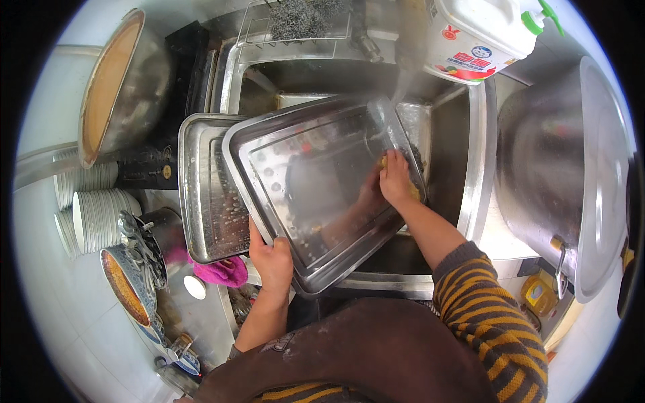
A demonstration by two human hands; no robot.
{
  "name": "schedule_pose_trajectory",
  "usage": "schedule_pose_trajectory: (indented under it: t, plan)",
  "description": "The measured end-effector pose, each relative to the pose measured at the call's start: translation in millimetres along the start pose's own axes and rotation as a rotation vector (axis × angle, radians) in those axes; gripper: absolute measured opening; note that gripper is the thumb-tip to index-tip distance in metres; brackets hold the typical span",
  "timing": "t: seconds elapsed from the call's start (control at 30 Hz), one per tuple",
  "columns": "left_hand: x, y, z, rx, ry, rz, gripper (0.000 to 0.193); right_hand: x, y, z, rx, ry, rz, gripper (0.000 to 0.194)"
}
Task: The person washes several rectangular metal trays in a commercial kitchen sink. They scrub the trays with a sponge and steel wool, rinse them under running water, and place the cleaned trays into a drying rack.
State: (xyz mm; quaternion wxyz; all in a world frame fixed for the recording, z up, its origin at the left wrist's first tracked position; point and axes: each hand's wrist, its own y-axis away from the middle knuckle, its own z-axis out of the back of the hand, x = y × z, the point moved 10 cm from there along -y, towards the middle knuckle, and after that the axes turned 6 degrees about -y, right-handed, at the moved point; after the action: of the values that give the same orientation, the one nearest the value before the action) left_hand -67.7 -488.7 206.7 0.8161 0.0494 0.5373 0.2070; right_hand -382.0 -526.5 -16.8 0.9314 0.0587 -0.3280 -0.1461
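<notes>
A rectangular stainless steel tray (pixel 312 186) is tilted over the sink (pixel 476 166), filling the middle of the view. My left hand (pixel 272 262) grips its near-left rim, thumb on top. At the tray's right end, my right hand (pixel 395 179) presses a yellowish scrubbing pad (pixel 414 191) against the inner side; the fingers hide most of the pad. Some dark material shows beside it, too covered to name. What looks like a thin stream of water (pixel 401 86) falls at the tray's far right corner. A second steel tray (pixel 211 191), wet with drops, lies partly under the first on the left.
A wire rack with steel wool (pixel 297 20) and a large detergent jug (pixel 473 40) stand behind the sink. To the right is a big metal pot (pixel 544 161). Leftward are a tilted metal bowl (pixel 146 95), stacked white plates (pixel 101 219) and a magenta cloth (pixel 221 272).
</notes>
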Motion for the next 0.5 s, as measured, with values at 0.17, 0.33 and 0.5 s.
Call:
schedule_pose_trajectory:
  t: [0.17, 0.33, 0.5]
  plan:
    - [2.0, -1.1, 0.8, -0.019, -0.058, -0.015, 0.059, 3.2, -16.5, 16.1, 0.023, 0.019, 0.138, 0.050]
    - [4.7, 0.4, 2.7, -0.044, -0.001, -0.018, 0.061, -2.5, 6.7, 17.5, 0.020, -0.008, 0.118, 0.045]
    - [2.5, -1.3, 0.0, -0.007, 0.006, -0.035, 0.061, -1.3, -24.0, 15.1, -0.006, -0.008, 0.175, 0.039]
